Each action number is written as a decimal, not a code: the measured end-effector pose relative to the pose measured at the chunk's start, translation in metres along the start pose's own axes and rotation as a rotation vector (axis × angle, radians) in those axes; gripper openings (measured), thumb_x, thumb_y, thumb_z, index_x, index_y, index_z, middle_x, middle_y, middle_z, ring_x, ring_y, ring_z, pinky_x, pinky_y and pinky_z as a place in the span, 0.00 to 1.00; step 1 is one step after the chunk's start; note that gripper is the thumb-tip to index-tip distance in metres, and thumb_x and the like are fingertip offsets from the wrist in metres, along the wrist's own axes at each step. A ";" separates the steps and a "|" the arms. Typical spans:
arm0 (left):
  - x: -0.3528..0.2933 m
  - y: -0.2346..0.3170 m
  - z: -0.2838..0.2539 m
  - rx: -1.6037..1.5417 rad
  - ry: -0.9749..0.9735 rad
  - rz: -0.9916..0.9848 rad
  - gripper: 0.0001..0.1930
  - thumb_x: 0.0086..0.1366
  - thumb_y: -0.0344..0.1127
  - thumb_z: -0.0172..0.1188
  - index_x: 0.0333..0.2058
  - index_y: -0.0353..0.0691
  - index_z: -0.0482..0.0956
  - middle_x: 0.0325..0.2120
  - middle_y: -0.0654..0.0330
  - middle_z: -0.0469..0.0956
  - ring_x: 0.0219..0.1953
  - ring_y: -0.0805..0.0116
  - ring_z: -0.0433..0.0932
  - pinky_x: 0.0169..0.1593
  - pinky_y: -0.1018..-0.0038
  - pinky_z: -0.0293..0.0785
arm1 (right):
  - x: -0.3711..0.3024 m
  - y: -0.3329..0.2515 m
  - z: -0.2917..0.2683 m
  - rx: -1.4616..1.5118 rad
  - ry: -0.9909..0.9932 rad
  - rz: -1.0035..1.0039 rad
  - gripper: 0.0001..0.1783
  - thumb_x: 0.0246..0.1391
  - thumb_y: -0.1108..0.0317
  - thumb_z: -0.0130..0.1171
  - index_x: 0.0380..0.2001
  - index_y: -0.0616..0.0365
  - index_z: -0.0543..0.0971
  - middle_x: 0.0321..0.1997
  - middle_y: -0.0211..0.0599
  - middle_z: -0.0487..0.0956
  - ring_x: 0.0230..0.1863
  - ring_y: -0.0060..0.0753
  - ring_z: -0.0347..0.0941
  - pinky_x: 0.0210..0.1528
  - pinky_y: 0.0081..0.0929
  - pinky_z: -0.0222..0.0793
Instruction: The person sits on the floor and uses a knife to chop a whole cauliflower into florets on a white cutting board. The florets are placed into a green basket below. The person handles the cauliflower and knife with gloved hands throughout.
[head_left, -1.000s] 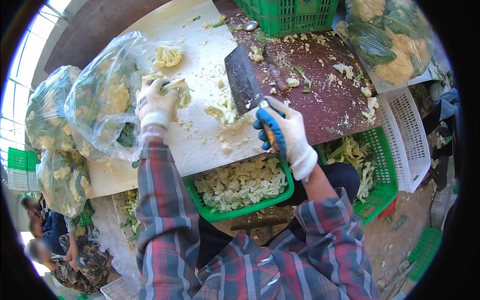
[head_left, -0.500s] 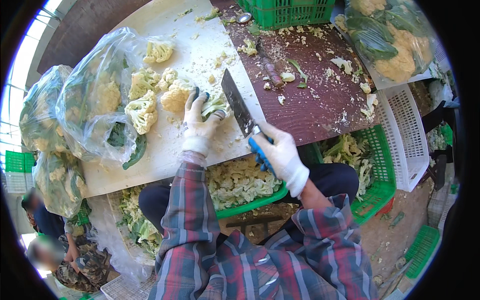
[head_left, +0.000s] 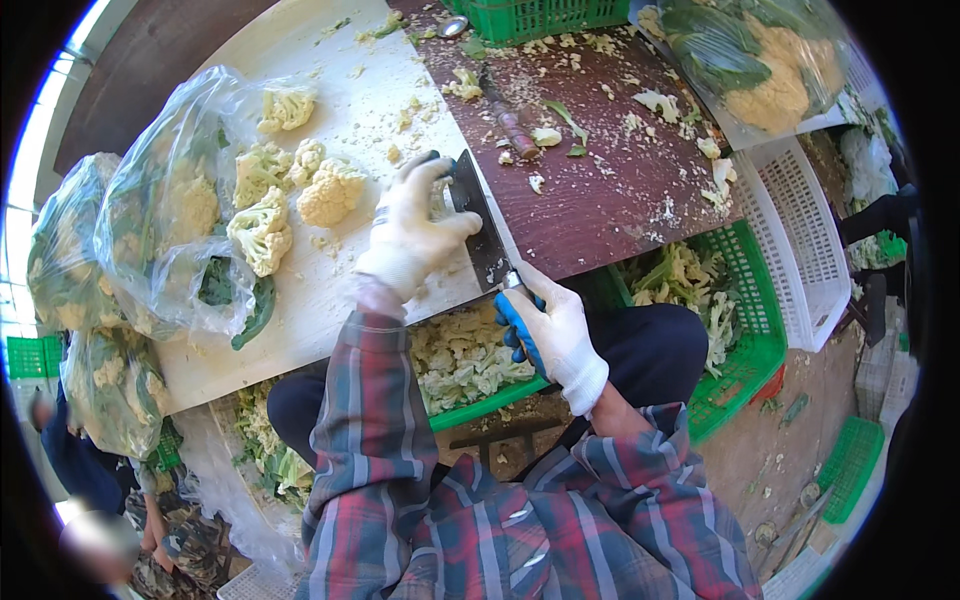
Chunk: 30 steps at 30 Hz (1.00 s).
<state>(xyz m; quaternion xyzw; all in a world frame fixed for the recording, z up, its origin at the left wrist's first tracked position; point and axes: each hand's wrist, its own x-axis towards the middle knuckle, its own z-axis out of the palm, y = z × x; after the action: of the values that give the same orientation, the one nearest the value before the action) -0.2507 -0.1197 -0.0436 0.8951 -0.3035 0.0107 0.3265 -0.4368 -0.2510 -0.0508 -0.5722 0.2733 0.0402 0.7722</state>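
My right hand [head_left: 560, 335], in a white glove with blue on the palm side, is closed round the handle of a broad-bladed kitchen knife [head_left: 474, 222]. The blade stands near the edge of the white board [head_left: 330, 300]. Just left of the blade, my gloved left hand [head_left: 412, 225] curls its fingers and thumb round a pale cauliflower piece [head_left: 438, 203], mostly hidden by the hand. Left of that hand lie a yellowish cauliflower floret [head_left: 331, 193] and a cut cauliflower chunk [head_left: 262, 232], with several other pieces behind them.
Clear plastic bags of cauliflower [head_left: 165, 215] crowd the board's left side. A brown board [head_left: 590, 215] with scraps and a narrow knife [head_left: 510, 128] lies at right. Below the edge are green crates of florets [head_left: 475, 410] and trimmings [head_left: 755, 330]. A person [head_left: 175, 540] sits at lower left.
My left hand has left the yellowish floret and moved right to the blade, round the smaller piece. The knife blade is now more upright beside it. The view has shifted slightly.
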 end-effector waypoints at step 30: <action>-0.022 -0.045 0.061 -0.072 0.307 -0.156 0.26 0.71 0.47 0.59 0.65 0.46 0.79 0.56 0.41 0.78 0.60 0.42 0.76 0.64 0.54 0.71 | -0.012 0.006 0.003 -0.454 0.022 -0.159 0.24 0.70 0.60 0.55 0.63 0.60 0.77 0.42 0.58 0.84 0.41 0.56 0.81 0.47 0.42 0.76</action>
<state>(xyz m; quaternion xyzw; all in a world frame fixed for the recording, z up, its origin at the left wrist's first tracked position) -0.2550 -0.1165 -0.1223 0.8915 -0.1799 0.1109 0.4006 -0.4480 -0.2435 -0.0505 -0.7511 0.2198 0.0334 0.6216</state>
